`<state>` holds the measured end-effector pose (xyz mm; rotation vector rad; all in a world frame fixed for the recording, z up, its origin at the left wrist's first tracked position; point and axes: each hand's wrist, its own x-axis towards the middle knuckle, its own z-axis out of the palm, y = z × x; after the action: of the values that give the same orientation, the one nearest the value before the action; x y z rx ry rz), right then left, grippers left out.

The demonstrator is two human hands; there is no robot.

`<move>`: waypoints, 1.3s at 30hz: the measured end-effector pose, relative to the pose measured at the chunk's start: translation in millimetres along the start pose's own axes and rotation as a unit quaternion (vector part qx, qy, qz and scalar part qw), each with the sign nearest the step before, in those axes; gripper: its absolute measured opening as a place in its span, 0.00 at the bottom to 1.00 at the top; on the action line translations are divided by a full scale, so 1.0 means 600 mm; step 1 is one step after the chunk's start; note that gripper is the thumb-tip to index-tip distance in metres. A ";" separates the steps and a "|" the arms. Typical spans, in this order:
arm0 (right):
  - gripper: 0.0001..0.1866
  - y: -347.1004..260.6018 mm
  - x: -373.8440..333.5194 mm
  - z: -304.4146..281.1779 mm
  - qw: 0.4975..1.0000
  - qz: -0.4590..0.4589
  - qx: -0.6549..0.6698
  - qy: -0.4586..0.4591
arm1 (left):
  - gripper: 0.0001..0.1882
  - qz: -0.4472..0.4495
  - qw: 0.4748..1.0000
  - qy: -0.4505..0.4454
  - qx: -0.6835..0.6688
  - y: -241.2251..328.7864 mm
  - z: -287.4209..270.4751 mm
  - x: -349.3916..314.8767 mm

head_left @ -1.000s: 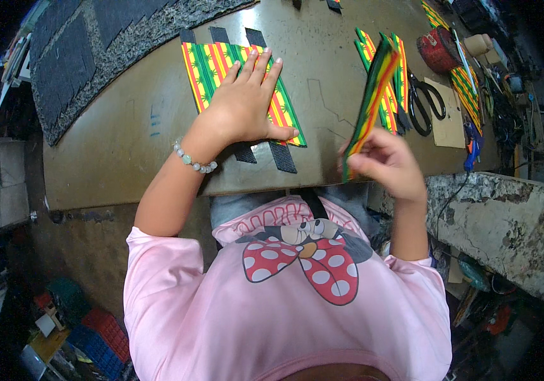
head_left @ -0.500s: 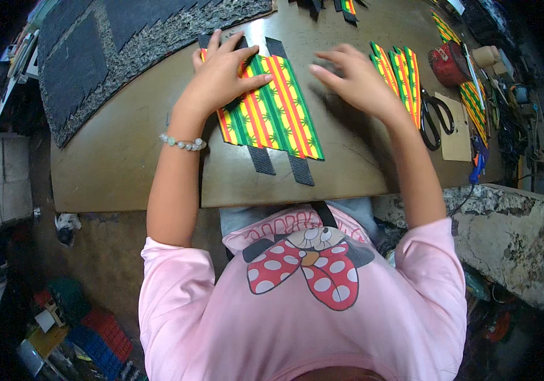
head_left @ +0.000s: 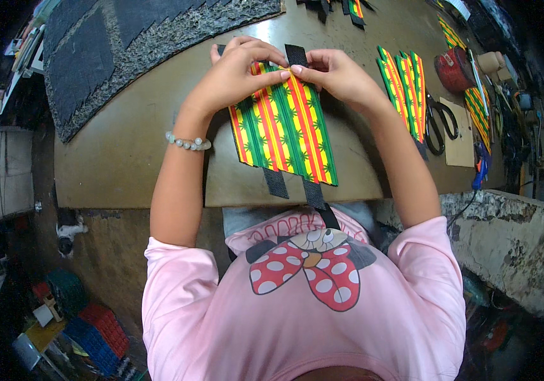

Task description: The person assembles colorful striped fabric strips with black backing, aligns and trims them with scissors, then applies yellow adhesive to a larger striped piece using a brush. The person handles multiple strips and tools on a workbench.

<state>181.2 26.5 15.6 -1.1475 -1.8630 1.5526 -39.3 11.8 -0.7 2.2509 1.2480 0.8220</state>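
Several strips with red, yellow and green stripes and leaf shapes lie side by side as a slanted striped panel (head_left: 285,127). Black webbing straps (head_left: 274,184) stick out past its near and far edges. My left hand (head_left: 231,75) rests over the panel's far left part, thumb and fingers closed on its far edge. Just beside it, my right hand (head_left: 340,73) pinches the same edge near the right-hand strap (head_left: 295,55). The thumbs almost meet; the fingertips behind the edge are partly hidden.
On the right lie loose striped strips (head_left: 405,89), black-handled scissors (head_left: 438,127), a tan card (head_left: 459,143) and a blue corded tool (head_left: 480,171). A red round object (head_left: 451,66) sits beyond. A dark textured board (head_left: 94,70) covers the table's far left.
My right hand has moved left onto the panel's far edge and now pinches it. The panel has shifted nearer to me. My left hand has slid to that edge too.
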 end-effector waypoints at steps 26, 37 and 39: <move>0.25 0.009 -0.093 0.011 0.996 0.084 0.033 -0.022 | 0.12 0.017 0.994 0.076 0.074 -0.018 0.078 0.007; 0.12 0.033 -0.166 0.029 0.989 -0.100 0.099 0.031 | 0.12 0.008 0.985 0.044 0.166 -0.031 0.079 0.008; 0.15 0.037 -0.171 0.033 0.979 -0.138 0.152 0.015 | 0.14 0.002 0.982 0.054 0.180 -0.018 0.075 0.009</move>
<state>229.4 -68.4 5.7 -0.7376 -1.6148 1.5795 -13.0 18.0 -38.4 2.5168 1.5485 0.7791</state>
